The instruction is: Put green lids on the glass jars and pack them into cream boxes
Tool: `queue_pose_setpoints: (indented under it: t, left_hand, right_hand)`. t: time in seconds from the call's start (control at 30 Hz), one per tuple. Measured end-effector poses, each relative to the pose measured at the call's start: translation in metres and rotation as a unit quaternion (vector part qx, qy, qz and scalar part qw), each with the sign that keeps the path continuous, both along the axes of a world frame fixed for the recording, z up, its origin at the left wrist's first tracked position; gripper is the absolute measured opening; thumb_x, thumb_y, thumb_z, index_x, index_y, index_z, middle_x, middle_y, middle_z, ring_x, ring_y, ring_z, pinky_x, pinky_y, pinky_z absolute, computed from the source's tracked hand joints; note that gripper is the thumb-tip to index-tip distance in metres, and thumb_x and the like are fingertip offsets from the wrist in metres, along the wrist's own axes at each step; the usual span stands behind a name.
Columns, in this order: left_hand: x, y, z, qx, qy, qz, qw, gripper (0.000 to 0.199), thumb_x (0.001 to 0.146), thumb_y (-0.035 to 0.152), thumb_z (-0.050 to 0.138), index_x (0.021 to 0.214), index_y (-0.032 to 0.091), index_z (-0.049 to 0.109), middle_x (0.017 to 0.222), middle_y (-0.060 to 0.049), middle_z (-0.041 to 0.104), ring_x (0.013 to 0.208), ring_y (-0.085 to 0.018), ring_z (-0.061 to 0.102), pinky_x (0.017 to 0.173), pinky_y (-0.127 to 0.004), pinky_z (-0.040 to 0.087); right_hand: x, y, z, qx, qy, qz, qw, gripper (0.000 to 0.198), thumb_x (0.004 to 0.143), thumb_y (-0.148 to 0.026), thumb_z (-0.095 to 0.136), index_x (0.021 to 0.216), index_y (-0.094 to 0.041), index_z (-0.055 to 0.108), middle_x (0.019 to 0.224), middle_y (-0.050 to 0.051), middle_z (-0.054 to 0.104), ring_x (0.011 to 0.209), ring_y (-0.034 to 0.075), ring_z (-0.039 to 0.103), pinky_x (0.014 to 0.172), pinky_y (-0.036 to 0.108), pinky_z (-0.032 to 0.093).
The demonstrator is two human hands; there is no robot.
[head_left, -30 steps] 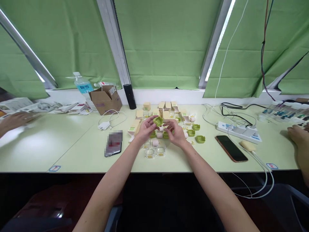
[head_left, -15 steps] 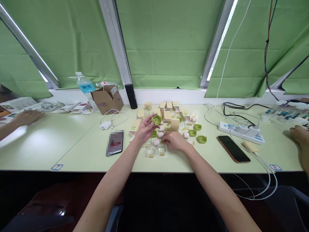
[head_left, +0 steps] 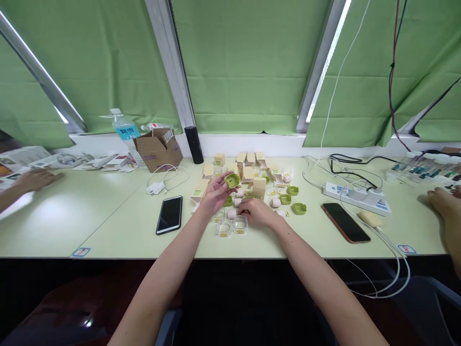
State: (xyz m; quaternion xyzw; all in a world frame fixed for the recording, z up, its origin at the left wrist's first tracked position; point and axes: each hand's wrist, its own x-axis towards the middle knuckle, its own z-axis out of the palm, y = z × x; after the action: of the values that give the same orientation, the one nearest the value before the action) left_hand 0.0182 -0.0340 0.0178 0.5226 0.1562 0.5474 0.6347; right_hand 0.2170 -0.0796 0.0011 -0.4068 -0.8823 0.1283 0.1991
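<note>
Nearest me, a strip of table (head_left: 273, 245) separates the front edge from the clear cups (head_left: 240, 224). Just beyond their right side, my right hand (head_left: 255, 211) points downward with fingers curled; I cannot tell whether it grips anything. It has dropped from beside my left hand (head_left: 215, 191), which alone keeps the green dish (head_left: 232, 180) between thumb and fingers, raised over the loose parts. This frees the right hand to work at table level. Sideways room extends to the left phone (head_left: 169, 215) and right phone (head_left: 345, 222). Farther back, small cartons (head_left: 247, 174) crowd together, limiting forward reach.
</note>
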Motion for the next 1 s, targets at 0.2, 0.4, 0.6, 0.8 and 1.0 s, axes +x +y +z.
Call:
queue_pose_setpoints:
  t: [0.2, 0.4, 0.6, 0.8, 1.0]
  left_hand:
    - [-0.001, -0.001, 0.001, 0.006, 0.007, 0.003, 1.000, 0.059, 0.075, 0.045, 0.090, 0.126, 0.021, 0.071, 0.118, -0.013, 0.074, 0.094, -0.024, 0.073, 0.088, -0.041, 0.057]
    - [0.004, 0.001, 0.000, -0.008, 0.003, 0.005, 1.000, 0.055, 0.076, 0.047, 0.090, 0.121, 0.019, 0.073, 0.109, -0.010, 0.075, 0.087, -0.020, 0.071, 0.081, -0.036, 0.058]
    - [0.009, 0.005, -0.004, -0.050, 0.029, 0.007, 0.998, 0.053, 0.083, 0.061, 0.081, 0.111, 0.017, 0.071, 0.092, -0.007, 0.072, 0.075, -0.017, 0.067, 0.065, -0.030, 0.055]
    - [0.013, 0.003, -0.006, -0.089, 0.084, -0.010, 0.993, 0.068, 0.074, 0.081, 0.075, 0.086, 0.015, 0.063, 0.072, -0.002, 0.063, 0.059, -0.013, 0.059, 0.056, -0.026, 0.048]
    - [0.019, -0.006, 0.002, -0.090, 0.124, -0.004, 0.988, 0.064, 0.082, 0.078, 0.069, 0.077, 0.016, 0.057, 0.065, 0.000, 0.057, 0.054, -0.011, 0.052, 0.052, -0.024, 0.042]
  right_hand:
    - [0.008, 0.002, 0.007, 0.014, 0.152, 0.008, 0.988, 0.018, 0.085, -0.003, 0.061, 0.085, -0.018, 0.072, 0.096, 0.005, 0.071, 0.079, 0.016, 0.066, 0.071, 0.028, 0.052]
    - [0.013, 0.003, 0.011, -0.044, 0.471, -0.042, 0.880, 0.017, 0.095, -0.040, 0.065, 0.093, -0.024, 0.060, 0.092, 0.004, 0.071, 0.075, 0.019, 0.073, 0.061, 0.033, 0.062]
    - [0.005, 0.000, 0.016, 0.021, 0.520, -0.103, 0.848, 0.026, 0.097, -0.051, 0.061, 0.106, -0.026, 0.062, 0.098, 0.004, 0.069, 0.072, 0.017, 0.071, 0.066, 0.035, 0.065]
    - [-0.001, -0.001, 0.011, 0.052, 0.501, -0.102, 0.858, 0.022, 0.099, -0.042, 0.058, 0.101, -0.026, 0.072, 0.099, 0.005, 0.073, 0.077, 0.019, 0.076, 0.078, 0.039, 0.068]
    - [-0.004, 0.003, 0.001, 0.113, 0.516, -0.072, 0.846, 0.013, 0.095, -0.035, 0.069, 0.099, -0.024, 0.075, 0.098, 0.005, 0.076, 0.076, 0.019, 0.078, 0.075, 0.035, 0.070]
